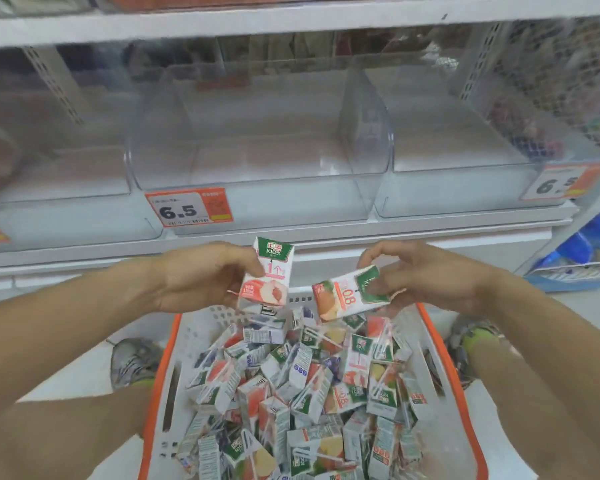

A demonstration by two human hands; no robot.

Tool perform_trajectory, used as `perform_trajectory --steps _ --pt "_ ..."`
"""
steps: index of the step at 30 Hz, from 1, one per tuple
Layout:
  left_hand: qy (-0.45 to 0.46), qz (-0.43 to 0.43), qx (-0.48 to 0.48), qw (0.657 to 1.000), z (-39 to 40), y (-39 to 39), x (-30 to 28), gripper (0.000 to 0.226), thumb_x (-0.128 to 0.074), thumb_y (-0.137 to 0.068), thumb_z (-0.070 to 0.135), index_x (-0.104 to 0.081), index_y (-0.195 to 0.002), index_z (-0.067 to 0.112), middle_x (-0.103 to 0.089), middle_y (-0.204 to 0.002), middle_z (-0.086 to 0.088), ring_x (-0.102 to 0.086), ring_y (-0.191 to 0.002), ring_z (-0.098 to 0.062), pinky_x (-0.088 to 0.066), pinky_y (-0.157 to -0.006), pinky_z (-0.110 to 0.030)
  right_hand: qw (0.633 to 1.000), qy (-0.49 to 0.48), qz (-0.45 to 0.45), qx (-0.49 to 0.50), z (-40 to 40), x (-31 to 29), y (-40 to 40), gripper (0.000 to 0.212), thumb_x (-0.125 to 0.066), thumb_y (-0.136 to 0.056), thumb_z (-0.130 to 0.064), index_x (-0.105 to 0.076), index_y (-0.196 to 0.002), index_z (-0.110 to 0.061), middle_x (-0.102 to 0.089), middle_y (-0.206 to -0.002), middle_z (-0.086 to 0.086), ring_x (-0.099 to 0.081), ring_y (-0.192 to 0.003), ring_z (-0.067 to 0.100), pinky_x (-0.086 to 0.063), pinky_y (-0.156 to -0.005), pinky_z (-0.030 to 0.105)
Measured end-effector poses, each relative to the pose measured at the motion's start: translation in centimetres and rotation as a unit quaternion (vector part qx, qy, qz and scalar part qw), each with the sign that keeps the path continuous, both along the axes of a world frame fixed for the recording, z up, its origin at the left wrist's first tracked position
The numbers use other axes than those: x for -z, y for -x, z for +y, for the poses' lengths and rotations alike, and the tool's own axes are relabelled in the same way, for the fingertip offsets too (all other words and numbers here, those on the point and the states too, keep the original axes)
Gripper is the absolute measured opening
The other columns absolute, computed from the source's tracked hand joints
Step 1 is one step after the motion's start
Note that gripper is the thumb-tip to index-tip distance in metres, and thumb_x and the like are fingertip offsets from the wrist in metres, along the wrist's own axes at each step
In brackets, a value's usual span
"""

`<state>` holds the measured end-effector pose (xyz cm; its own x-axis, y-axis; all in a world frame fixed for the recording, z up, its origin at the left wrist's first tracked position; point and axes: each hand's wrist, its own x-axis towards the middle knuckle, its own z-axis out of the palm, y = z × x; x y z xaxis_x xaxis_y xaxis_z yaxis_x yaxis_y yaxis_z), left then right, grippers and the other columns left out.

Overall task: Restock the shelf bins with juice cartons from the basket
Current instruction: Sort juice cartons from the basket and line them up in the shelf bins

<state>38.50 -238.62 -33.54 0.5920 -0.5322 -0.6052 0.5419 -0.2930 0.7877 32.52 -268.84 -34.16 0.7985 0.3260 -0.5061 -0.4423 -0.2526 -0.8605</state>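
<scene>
Both hands are raised above the basket [160, 382], just in front of the shelf edge, set apart from each other and each clamped on its own juice carton. The left hand [201, 275] grips a peach juice carton [267, 275] by its side, thumb on the front face; the carton stands nearly upright, green "100%" top upward and pink fruit picture at the bottom. The right hand [426, 271] pinches an orange juice carton [350, 292] by its green end, fingers curled over the top and thumb beneath; that carton lies tilted, its orange end pointing down and left toward the other carton. The two cartons are near each other but not touching.

Below them the white basket with an orange rim sits on the floor between the person's two shoes, filled with a loose heap of small juice cartons [302, 393] lying at all angles, in peach, orange and other flavours.

On the shelf beyond stand clear plastic shelf bins [257, 161] side by side, separated by a clear divider [368, 123]. An orange and white price tag [189, 207] reading 6.5 hangs on the front of the middle bin, and a second one [558, 183] is on the bin to the right
</scene>
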Motion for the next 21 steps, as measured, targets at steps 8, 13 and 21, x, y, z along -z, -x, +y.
perform_trajectory --steps 8,13,21 --pt "0.067 -0.106 -0.115 0.985 0.8 -0.2 -4.2 0.045 -0.065 -0.078 0.04 -0.062 -0.104 0.003 -0.07 -0.085 -0.017 -0.07 -0.076 -0.032 -0.06 -0.071 -0.043 0.939 -0.321 -0.033 0.119 4.9 -2.4 -0.9 0.03 -0.065 -0.087 -0.005 -0.054 -0.113 -0.016 -0.065 -0.118 0.024 -0.064 -0.1 0.034 -0.058 -0.085 0.036" --pt "0.094 -0.197 -0.16 0.963 1.8 -0.3 -5.8 0.042 -0.072 -0.069 0.03 -0.071 -0.105 0.009 -0.076 -0.101 -0.011 -0.074 -0.084 -0.029 -0.062 -0.064 -0.033 0.918 -0.339 -0.115 0.17 10.8 -3.3 -1.8 0.039 -0.076 -0.082 -0.005 -0.056 -0.115 -0.013 -0.064 -0.119 0.026 -0.066 -0.101 0.027 -0.056 -0.081 0.033" --pt "0.016 -0.36 -0.329 0.873 5.2 -1.5 -6.4 0.047 -0.079 -0.066 0.043 -0.062 -0.102 0.018 -0.076 -0.084 -0.005 -0.074 -0.068 -0.027 -0.059 -0.055 -0.039 0.885 -0.151 -0.343 0.276 15.5 -8.7 -11.2 0.048 -0.079 -0.076 -0.008 -0.055 -0.118 -0.004 -0.071 -0.105 0.021 -0.071 -0.083 0.023 -0.057 -0.071 0.032"
